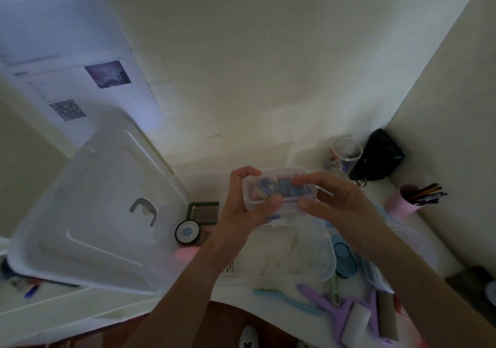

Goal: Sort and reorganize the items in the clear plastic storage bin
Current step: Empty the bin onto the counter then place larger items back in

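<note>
Nearest, at the tabletop's (236,292) curved front edge, lie a blue comb (284,300), purple plastic tools (341,310) and a white sponge block (358,318), crowding the right front corner. Just behind them sits a clear lidded tub (298,253) of pale items, with a teal round lid (345,260) touching its right side.

Above this tub, both hands hold a small clear container (279,189) holding blue pieces, lifted off the tabletop. The left hand (241,208) grips its left end, fingers curled over the far rim and thumb pressed on the near side. The right hand (335,200) grips the right end, fingers wrapped across the top.

To the left, the large clear storage bin (88,213) lies tipped, its base facing the camera, filling the left half and overhanging the front edge. Between bin and hands stand a black round dial (188,231) and a green grid tray (202,210); little open room shows there.

Farther right, near the wall corner, are a pink cup of brushes (413,198), a clear jar (346,152) and a black pouch (378,158).

On the far wall a sheet (67,79) carries a photo and a QR-like patch; its writing is too blurred to read.
</note>
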`<state>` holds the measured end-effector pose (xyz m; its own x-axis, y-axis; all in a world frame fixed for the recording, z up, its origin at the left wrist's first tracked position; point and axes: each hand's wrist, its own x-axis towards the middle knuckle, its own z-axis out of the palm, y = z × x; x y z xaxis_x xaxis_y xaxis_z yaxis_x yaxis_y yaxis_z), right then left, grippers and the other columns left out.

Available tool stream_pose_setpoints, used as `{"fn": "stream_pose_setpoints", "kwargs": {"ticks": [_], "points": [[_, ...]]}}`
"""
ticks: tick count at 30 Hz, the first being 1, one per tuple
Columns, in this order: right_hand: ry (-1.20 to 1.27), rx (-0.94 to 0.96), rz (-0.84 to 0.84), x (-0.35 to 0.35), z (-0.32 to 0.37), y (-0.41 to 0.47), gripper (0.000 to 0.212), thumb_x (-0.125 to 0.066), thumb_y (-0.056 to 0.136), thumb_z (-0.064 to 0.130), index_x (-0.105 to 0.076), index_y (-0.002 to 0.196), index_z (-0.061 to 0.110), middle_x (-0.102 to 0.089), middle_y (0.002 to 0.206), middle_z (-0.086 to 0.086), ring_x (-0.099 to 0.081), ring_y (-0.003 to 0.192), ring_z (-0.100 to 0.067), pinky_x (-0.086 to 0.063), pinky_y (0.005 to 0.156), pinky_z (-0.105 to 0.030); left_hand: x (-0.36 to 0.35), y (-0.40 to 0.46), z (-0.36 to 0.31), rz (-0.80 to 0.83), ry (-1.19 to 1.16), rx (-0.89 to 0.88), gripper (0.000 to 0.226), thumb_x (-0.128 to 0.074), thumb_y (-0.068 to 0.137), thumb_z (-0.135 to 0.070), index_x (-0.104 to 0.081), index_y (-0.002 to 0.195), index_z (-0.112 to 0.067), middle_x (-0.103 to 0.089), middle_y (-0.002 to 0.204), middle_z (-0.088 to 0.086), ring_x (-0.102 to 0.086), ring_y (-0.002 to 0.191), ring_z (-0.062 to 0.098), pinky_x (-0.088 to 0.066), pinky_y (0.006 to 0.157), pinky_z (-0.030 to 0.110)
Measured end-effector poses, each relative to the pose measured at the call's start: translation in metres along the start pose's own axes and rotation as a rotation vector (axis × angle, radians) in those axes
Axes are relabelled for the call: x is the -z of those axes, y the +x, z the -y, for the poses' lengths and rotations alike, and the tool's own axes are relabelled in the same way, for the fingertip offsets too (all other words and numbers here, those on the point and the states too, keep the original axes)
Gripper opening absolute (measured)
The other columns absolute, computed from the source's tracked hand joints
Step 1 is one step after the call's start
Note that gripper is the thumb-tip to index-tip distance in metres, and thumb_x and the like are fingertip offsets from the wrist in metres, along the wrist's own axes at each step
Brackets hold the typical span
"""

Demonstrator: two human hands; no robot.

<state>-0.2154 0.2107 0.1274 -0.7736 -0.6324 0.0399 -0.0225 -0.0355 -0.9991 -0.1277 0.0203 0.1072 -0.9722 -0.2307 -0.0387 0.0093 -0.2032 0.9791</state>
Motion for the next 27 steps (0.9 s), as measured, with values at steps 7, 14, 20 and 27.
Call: {"fn": "stream_pose_setpoints", "kwargs": {"ticks": [7,14,20,27], "points": [[-0.113,0.042,-0.030,0.000,0.006,0.004,0.041,-0.074,0.084,0.039,-0.064,0.122,0.030,-0.068,0.116,0.001,-0.067,0.109,-0.019,-0.055,0.091,-0.038,0.001,-0.002,0.000,0.107,0.111,-0.099,0.086,-0.073,0.073,0.023,-0.025,0.138,-0.007,-0.059,0.125,0.000,-0.066,0.115,0.021,-0.059,0.086,0.038],[-0.378,-0.020,-0.498,-0.010,0.003,0.004,0.041,-0.080,0.073,0.045,-0.059,0.096,0.020,-0.068,0.093,0.005,-0.067,0.085,-0.006,-0.052,0.072,-0.015,-0.005,-0.003,0.004,-0.015,0.093,-0.013,0.069,-0.074,0.085,-0.016,-0.034,0.140,-0.029,-0.059,0.130,-0.004,-0.066,0.115,0.018,-0.061,0.084,0.044],[-0.745,0.316,-0.340,-0.015,-0.008,-0.011,0.012,-0.082,0.078,0.023,-0.076,0.081,0.032,-0.070,0.085,0.016,-0.064,0.083,-0.012,-0.053,0.077,-0.035,-0.015,-0.001,0.004,-0.144,0.010,0.106,0.013,-0.036,0.107,-0.040,-0.043,0.106,-0.050,-0.066,0.089,-0.040,-0.066,0.085,-0.014,-0.057,0.086,0.047],[-0.817,0.177,-0.268,-0.020,-0.005,-0.005,0.013,-0.082,0.079,0.024,-0.080,0.089,0.031,-0.071,0.085,0.020,-0.056,0.089,-0.008,-0.046,0.074,-0.017,-0.012,0.003,0.016,-0.158,0.076,0.094,0.031,-0.039,0.104,-0.051,-0.048,0.126,-0.032,-0.068,0.112,-0.014,-0.069,0.108,0.016,-0.057,0.087,0.059]]}}
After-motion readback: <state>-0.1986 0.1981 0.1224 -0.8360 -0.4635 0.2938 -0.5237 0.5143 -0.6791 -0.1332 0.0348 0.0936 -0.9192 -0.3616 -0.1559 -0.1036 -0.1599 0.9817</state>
